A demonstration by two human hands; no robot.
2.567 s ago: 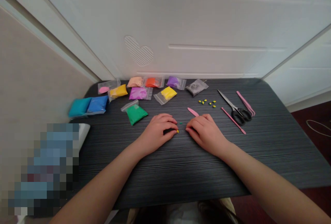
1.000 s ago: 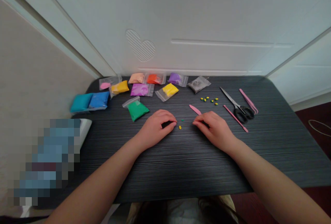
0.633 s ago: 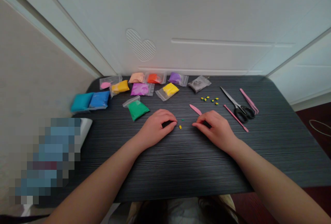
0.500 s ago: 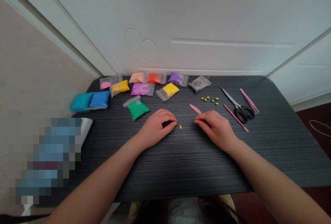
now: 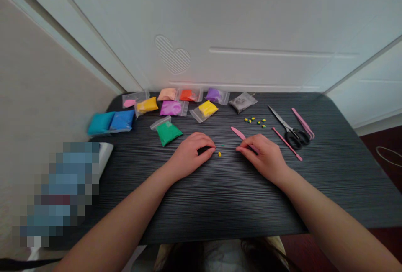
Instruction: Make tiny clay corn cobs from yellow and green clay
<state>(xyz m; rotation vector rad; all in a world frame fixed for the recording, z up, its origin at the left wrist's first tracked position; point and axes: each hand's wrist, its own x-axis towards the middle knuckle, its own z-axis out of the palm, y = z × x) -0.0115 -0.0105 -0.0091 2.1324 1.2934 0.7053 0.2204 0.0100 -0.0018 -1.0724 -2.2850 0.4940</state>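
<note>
My left hand (image 5: 194,151) rests on the dark table with thumb and fingertips pinched together; whatever is between them is too small to make out. Just right of those fingertips lie a small yellow clay piece (image 5: 220,154) and a thin green clay bit (image 5: 222,145). My right hand (image 5: 262,154) is also closed in a pinch, its contents hidden. A pink plastic knife (image 5: 238,132) lies partly beneath it, pink showing through the gap between thumb and fingers. Several small yellow-and-green clay pieces (image 5: 258,122) lie beyond my right hand.
Bags of coloured clay line the back, with a green clay bag (image 5: 168,132) nearest my left hand. Black-handled scissors (image 5: 292,134), a pink stick tool (image 5: 287,144) and pink tweezers (image 5: 302,122) lie at right. A blurred-out package (image 5: 63,192) sits at left.
My right fingers have shifted slightly, and more of the pink knife shows through them. My left hand stays in its pinch, and the small clay pieces lie about where they were.
</note>
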